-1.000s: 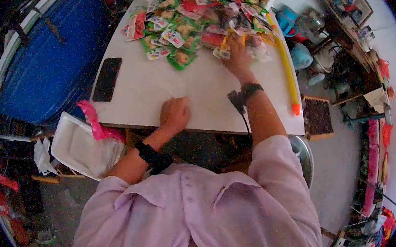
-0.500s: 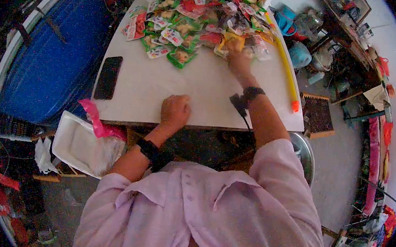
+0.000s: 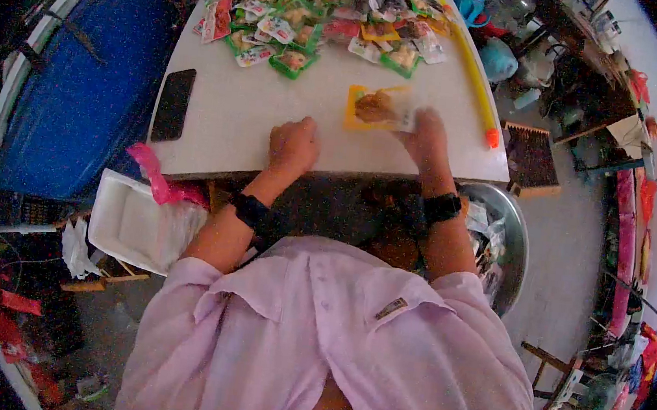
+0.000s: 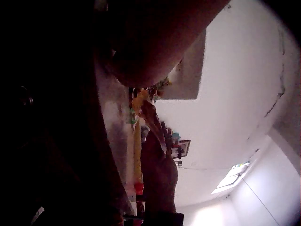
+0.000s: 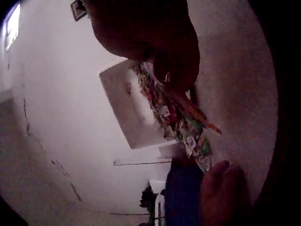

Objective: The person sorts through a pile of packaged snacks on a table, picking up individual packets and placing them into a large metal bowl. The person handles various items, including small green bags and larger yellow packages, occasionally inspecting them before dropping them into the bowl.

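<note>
In the head view my right hand [image 3: 430, 140] pinches the right end of a clear snack packet with yellow edges [image 3: 373, 108] and brown food inside. The packet extends leftward over the white table [image 3: 242, 114]; in the right wrist view its thin edge [image 5: 202, 115] juts out beyond the dark hand. My left hand [image 3: 293, 148] rests near the table's front edge, fingers curled in, with nothing seen in it. Across the far side lies a pile of small snack packets [image 3: 295, 16] in green, red and clear wrappers. One green packet [image 3: 400, 58] sits at the pile's near right.
A black phone [image 3: 173, 105] lies at the table's left, a yellow tube with an orange end [image 3: 476, 73] along the right. Below the left corner stands a white foam box [image 3: 118, 216] beside pink plastic [image 3: 150, 172]. A metal basin [image 3: 520, 255] holds wrappers at lower right.
My right hand has drawn back from the pile toward me, bringing the yellow-edged packet with it. The left hand stays by the front edge. The head view has shifted slightly.
</note>
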